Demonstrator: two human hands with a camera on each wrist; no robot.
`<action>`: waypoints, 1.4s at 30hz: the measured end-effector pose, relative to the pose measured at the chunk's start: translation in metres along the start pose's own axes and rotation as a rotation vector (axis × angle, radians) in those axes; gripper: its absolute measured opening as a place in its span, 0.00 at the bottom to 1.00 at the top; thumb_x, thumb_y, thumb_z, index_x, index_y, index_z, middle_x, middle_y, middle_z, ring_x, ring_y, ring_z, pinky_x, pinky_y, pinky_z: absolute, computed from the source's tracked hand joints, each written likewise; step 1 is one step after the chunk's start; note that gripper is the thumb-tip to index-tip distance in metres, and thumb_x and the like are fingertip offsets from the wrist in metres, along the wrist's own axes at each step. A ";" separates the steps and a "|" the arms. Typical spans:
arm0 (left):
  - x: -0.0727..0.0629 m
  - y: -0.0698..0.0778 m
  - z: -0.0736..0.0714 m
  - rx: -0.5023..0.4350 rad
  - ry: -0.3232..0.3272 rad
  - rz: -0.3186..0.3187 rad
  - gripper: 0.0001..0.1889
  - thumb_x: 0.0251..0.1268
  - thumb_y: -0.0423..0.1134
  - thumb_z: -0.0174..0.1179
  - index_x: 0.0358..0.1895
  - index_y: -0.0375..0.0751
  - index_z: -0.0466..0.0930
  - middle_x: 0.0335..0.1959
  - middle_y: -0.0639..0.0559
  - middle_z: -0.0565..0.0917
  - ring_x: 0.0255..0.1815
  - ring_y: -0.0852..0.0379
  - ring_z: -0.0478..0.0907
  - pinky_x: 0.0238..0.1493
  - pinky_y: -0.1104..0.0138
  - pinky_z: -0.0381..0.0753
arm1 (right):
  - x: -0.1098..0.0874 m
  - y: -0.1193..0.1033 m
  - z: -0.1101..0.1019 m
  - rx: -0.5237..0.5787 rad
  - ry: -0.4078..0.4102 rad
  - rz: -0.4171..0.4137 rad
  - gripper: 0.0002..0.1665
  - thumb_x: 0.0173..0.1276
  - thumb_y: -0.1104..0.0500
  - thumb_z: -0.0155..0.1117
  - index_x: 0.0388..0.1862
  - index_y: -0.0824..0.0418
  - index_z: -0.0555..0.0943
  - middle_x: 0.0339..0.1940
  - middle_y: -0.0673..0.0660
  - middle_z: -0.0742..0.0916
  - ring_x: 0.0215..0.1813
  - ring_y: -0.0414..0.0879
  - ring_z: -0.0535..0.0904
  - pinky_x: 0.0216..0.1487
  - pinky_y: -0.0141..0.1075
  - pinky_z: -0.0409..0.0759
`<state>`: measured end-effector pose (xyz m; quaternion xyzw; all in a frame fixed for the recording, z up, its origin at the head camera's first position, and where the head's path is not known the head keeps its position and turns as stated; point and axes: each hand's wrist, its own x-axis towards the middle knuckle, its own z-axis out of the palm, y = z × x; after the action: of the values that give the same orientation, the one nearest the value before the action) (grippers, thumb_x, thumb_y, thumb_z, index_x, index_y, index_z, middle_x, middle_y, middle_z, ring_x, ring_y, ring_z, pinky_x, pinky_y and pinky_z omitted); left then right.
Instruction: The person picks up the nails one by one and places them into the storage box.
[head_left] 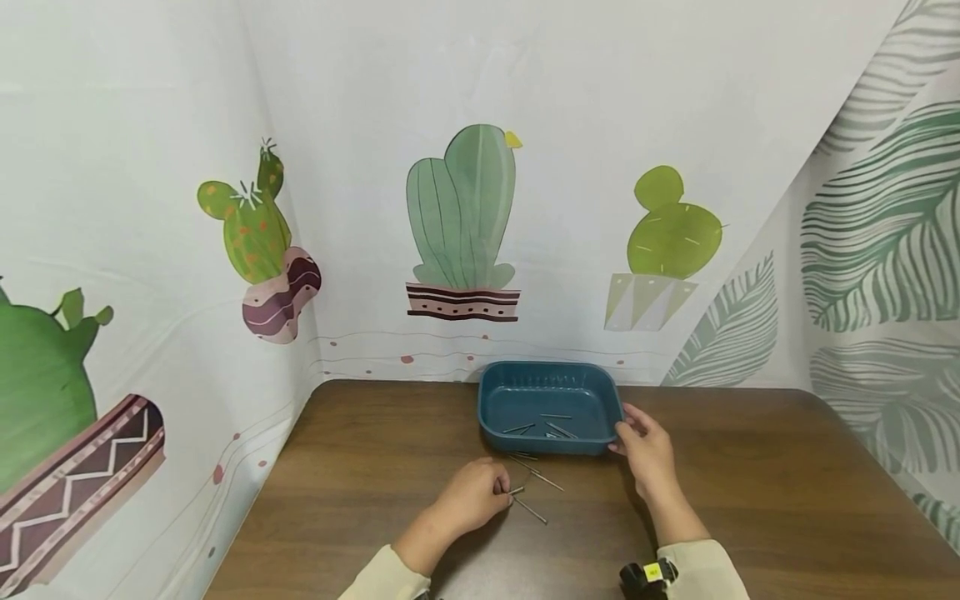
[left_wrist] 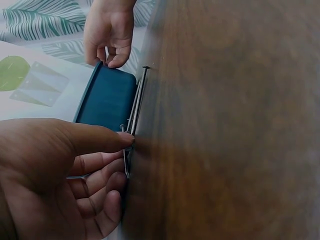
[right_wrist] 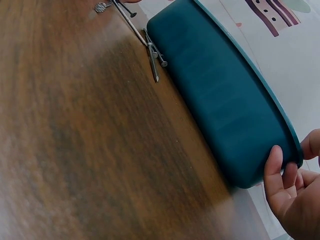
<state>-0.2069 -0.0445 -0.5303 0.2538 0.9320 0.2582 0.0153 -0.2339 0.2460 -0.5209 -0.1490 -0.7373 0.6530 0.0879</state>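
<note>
A teal plastic tray (head_left: 542, 444) stands at the back of the table, with several nails (head_left: 557, 416) lying inside it. My right hand (head_left: 649, 452) grips the tray's right end, thumb and fingers at the rim. In front of the tray, my left hand (head_left: 472, 497) pinches a nail (left_wrist: 123, 155) between thumb and fingers, low over the tabletop. Beside those fingertips lies a loose nail (head_left: 531, 510). More nails (right_wrist: 153, 60) are scattered close to the tray's front wall, some crossing each other.
The brown wooden table (head_left: 360, 467) reaches back to a white cloth (head_left: 360, 250) printed with cacti and leaves. Black gear (head_left: 647, 577) is strapped at the right wrist, by the sleeve.
</note>
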 end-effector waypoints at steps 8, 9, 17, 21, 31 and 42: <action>0.001 0.000 -0.003 -0.029 0.001 0.001 0.10 0.55 0.36 0.72 0.24 0.49 0.78 0.25 0.61 0.75 0.27 0.70 0.68 0.32 0.76 0.69 | 0.000 -0.001 0.000 -0.008 -0.004 0.004 0.29 0.75 0.65 0.51 0.74 0.70 0.67 0.50 0.60 0.74 0.43 0.45 0.81 0.40 0.29 0.86; 0.001 0.000 -0.003 -0.030 0.000 0.001 0.10 0.55 0.36 0.72 0.24 0.49 0.78 0.25 0.61 0.75 0.27 0.70 0.68 0.32 0.76 0.69 | 0.000 -0.001 0.000 -0.008 -0.003 0.003 0.29 0.75 0.65 0.51 0.74 0.70 0.67 0.50 0.60 0.74 0.43 0.45 0.81 0.40 0.29 0.86; 0.000 0.000 -0.002 -0.043 -0.010 -0.007 0.11 0.55 0.36 0.72 0.24 0.51 0.77 0.24 0.61 0.75 0.27 0.71 0.68 0.33 0.75 0.69 | 0.000 -0.001 0.000 0.000 -0.004 0.008 0.29 0.74 0.65 0.51 0.73 0.70 0.67 0.51 0.60 0.75 0.44 0.45 0.82 0.40 0.30 0.87; 0.000 -0.001 -0.003 -0.062 -0.010 0.001 0.11 0.55 0.36 0.72 0.24 0.51 0.77 0.24 0.62 0.75 0.28 0.71 0.68 0.33 0.76 0.70 | 0.000 0.000 0.000 -0.001 -0.007 0.013 0.29 0.74 0.65 0.51 0.73 0.70 0.67 0.52 0.61 0.75 0.44 0.45 0.82 0.40 0.30 0.87; 0.001 -0.003 -0.003 -0.084 -0.001 0.008 0.11 0.56 0.35 0.72 0.24 0.50 0.77 0.25 0.61 0.76 0.27 0.72 0.68 0.32 0.77 0.70 | 0.000 -0.001 0.000 -0.007 -0.004 0.004 0.29 0.75 0.66 0.51 0.73 0.71 0.67 0.52 0.62 0.74 0.45 0.46 0.82 0.41 0.31 0.87; 0.003 -0.004 -0.005 -0.091 0.011 0.007 0.10 0.56 0.35 0.71 0.26 0.49 0.77 0.25 0.61 0.75 0.27 0.71 0.68 0.32 0.76 0.70 | 0.001 -0.001 0.000 -0.002 -0.001 -0.004 0.29 0.74 0.66 0.51 0.73 0.71 0.67 0.51 0.61 0.74 0.43 0.45 0.82 0.40 0.29 0.87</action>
<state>-0.2122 -0.0489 -0.5278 0.2546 0.9185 0.3018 0.0211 -0.2347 0.2465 -0.5203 -0.1475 -0.7382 0.6523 0.0887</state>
